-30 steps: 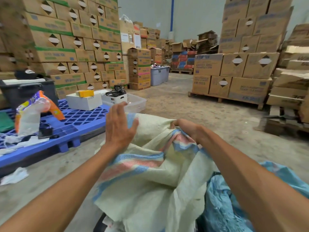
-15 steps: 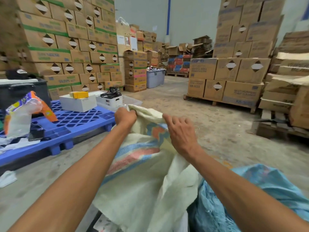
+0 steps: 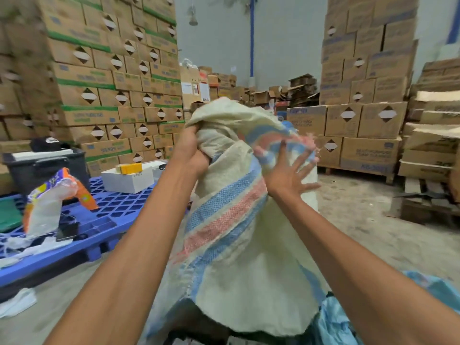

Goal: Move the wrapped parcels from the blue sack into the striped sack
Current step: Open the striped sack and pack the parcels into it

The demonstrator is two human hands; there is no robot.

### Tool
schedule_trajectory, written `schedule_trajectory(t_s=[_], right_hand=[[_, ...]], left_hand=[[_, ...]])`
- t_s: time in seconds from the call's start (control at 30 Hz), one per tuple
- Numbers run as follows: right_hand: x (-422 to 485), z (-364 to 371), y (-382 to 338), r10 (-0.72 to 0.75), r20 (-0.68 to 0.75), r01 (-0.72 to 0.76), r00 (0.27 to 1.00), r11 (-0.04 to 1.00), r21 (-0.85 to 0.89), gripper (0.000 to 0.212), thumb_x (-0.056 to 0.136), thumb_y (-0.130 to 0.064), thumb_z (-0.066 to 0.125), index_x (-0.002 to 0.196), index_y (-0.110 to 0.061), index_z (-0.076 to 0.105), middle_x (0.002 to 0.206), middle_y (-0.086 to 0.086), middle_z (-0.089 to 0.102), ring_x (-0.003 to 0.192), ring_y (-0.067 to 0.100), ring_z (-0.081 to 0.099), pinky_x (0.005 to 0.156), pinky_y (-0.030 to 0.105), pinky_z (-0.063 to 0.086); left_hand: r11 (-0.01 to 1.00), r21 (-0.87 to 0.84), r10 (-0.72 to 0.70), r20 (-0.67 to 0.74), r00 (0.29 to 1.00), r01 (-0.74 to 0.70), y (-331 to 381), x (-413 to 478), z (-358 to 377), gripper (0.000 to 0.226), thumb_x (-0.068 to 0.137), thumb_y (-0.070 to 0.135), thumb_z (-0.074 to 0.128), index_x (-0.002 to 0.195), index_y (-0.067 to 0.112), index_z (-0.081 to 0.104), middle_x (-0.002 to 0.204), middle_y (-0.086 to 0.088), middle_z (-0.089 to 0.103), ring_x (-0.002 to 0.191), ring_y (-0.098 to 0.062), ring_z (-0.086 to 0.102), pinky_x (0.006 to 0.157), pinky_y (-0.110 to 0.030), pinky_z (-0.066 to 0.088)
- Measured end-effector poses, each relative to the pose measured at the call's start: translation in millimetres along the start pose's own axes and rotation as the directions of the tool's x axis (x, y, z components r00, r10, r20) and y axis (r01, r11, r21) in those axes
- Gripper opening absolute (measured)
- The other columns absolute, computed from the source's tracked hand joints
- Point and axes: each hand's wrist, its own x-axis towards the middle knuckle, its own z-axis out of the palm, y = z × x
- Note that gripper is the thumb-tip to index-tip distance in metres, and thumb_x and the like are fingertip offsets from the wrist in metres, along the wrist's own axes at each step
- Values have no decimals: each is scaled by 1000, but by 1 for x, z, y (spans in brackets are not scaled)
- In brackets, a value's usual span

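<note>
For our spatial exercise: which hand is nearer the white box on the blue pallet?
Left. The left hand, gripping the striped sack, is just right of the white box; the right hand lies farther right, across the sack.

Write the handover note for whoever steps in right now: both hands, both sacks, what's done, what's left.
Left hand grips the bunched top edge of the striped sack, holding it up in front.
Right hand is open, fingers spread flat against the sack's striped upper part.
Blue sack lies low at the right, beside the striped one.
Done: nothing that shows. Neither hand holds any parcels, and the inside of the striped sack cannot be seen.
Left: open the striped sack's mouth, then move the parcels across.
</note>
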Motion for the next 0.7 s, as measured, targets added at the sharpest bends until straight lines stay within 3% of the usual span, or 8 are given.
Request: schedule_trajectory(t_s=[0.13,0.23,0.33,0.4,0.5,0.53,0.6,0.7], right_hand=[[23,-10,-23,-44,-482,85,875,994,64,115,80,-58,73,152,-51,-17,162,27,-16,150,49,0,105,81,12],[19,7,-10,-92,-511,144,855,988,63,108,79,-8,71,156,-45,4,148,22,43,130,40,48,105,66,33],[6,33,23,-174,-174,210,969,954,215,51,82,-3,57,126,-29,62,97,11,71,91,33,66,80,40,53],[-2,42,43,-153,236,87,960,959,269,20,88,-6,55,80,-20,67,80,8,66,74,26,62,62,30,47],[-12,33,67,24,738,-218,674,961,168,7,77,-19,59,80,-15,64,79,12,64,70,26,60,66,28,53],[-17,28,76,68,804,-310,591,939,149,20,73,-21,59,88,-11,69,86,17,68,77,32,65,75,37,58],[-17,17,88,55,879,-437,474,881,181,38,69,-22,63,102,-7,72,102,22,71,89,39,68,88,47,56],[-21,12,95,10,917,-497,399,843,207,48,63,-29,73,106,-6,72,107,21,68,89,35,66,89,45,53]], left_hand=[[971,-119,223,143,964,-207,39,-20,-1,34,91,22,51,120,6,60,127,-18,62,120,-32,58,107,-48,44],[972,-25,235,139,962,-234,42,-23,-32,30,91,22,51,111,10,69,119,-12,68,109,-25,65,98,-39,53],[929,340,226,-213,951,-144,16,-14,-94,24,100,19,48,118,14,63,112,-4,71,95,-20,68,71,-32,61],[735,661,256,-476,841,151,-5,-17,-149,31,96,27,53,123,14,58,121,-4,64,99,-25,64,79,-43,59],[-11,883,160,-462,872,470,-23,-34,-207,48,89,56,48,109,15,63,117,-7,63,107,-31,61,90,-41,50],[-112,861,108,-485,868,495,-26,-41,-225,54,85,63,48,108,17,64,115,-4,61,110,-31,60,91,-39,48],[-49,842,28,-537,843,538,-20,-47,-241,60,72,70,50,104,22,67,119,-2,63,109,-30,61,97,-42,47],[-170,837,83,-514,854,520,-23,-50,-250,69,75,74,49,117,21,64,129,-8,62,111,-30,60,96,-40,47]])
